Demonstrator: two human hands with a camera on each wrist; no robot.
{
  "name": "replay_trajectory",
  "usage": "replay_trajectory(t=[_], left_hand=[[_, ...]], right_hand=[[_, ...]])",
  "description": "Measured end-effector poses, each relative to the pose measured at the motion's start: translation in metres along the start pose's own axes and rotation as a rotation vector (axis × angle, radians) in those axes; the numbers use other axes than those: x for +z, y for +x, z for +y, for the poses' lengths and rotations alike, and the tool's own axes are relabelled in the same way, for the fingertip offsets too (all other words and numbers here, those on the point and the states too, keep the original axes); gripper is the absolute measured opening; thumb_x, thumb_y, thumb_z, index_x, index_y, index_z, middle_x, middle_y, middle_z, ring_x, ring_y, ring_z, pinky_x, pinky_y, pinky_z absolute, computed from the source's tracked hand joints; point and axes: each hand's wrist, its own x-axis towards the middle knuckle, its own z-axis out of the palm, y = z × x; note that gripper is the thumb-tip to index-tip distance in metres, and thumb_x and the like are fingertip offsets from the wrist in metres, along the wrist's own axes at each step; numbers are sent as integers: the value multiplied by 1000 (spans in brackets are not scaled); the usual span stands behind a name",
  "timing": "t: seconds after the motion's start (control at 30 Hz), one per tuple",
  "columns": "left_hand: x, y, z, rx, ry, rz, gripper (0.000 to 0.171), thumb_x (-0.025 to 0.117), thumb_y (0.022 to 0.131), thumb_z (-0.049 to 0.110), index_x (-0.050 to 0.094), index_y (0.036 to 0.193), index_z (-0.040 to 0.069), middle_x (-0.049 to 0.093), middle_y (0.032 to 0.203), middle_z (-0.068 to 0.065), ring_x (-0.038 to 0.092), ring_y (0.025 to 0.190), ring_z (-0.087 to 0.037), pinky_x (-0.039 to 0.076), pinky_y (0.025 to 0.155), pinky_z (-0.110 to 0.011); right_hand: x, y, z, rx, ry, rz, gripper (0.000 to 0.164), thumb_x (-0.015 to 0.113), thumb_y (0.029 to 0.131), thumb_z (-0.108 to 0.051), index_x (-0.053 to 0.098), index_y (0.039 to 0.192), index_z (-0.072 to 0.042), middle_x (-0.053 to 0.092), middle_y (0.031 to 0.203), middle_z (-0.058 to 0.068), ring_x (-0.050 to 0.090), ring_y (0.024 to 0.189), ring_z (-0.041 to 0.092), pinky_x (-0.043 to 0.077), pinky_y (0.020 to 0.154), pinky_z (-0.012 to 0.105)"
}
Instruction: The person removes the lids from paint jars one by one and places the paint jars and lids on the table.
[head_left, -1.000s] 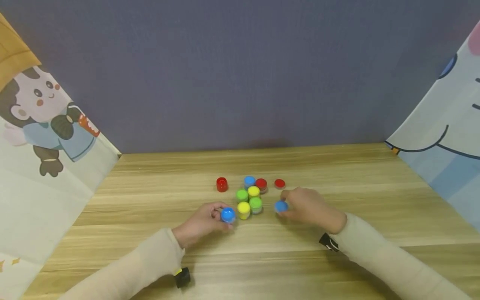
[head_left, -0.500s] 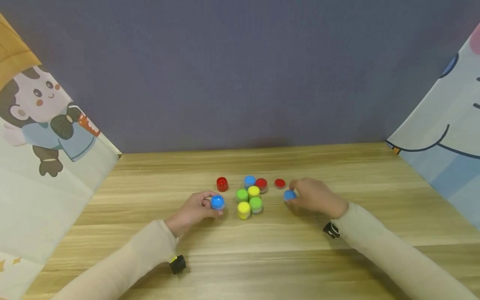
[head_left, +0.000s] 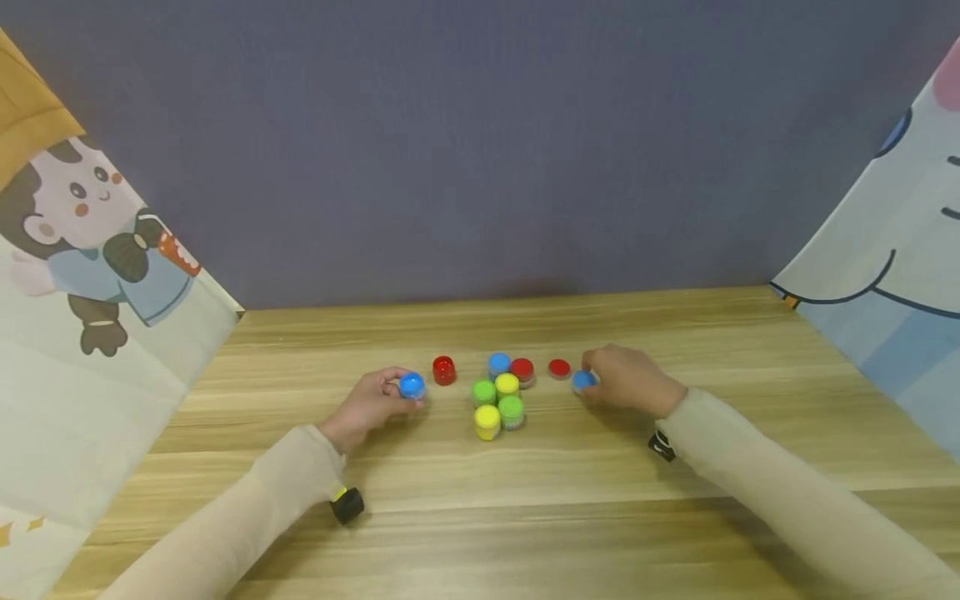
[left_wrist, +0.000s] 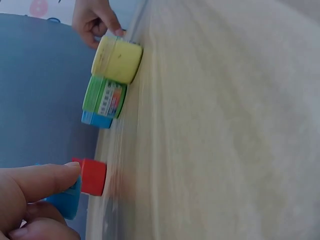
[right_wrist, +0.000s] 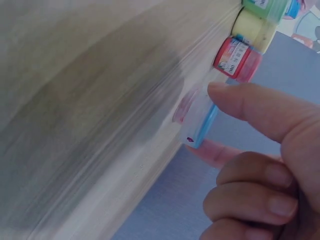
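Note:
My left hand [head_left: 367, 404] grips a small open blue jar [head_left: 412, 387] between thumb and fingers, left of an open red jar [head_left: 443, 371]. In the left wrist view the blue jar [left_wrist: 67, 201] overlaps the red jar [left_wrist: 94, 177]. On the other side, my right hand [head_left: 633, 379] pinches a blue lid [head_left: 582, 382] by its edge, just right of a red lid [head_left: 558, 368] lying on the table. The right wrist view shows the blue lid [right_wrist: 202, 122] tilted between thumb and forefinger, its side pale and clear, close over the tabletop.
Between the hands stands a cluster of lidded jars: a blue jar [head_left: 498, 364], a red jar [head_left: 522, 372], two yellow, among them the front yellow jar [head_left: 487, 422], and two green, among them a green jar [head_left: 512, 412]. A dark panel [head_left: 480, 167] rises behind the wooden table [head_left: 480, 542].
The left hand has carried the blue jar left and away from me, beside the red jar. The right hand has moved the blue lid right and farther back, next to the red lid.

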Motion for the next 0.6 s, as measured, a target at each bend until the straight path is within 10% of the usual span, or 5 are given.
replay_trajectory(t=[0.6], left_hand=[[-10, 20, 2, -37, 46, 4, 43, 68, 84, 7, 53, 123, 2, 52, 75, 1, 47, 67, -13, 38, 58, -24]], right_hand=[[2, 12, 11, 25, -23, -27, 19, 70, 80, -16, 66, 91, -1, 67, 86, 11, 62, 74, 23, 52, 66, 40]])
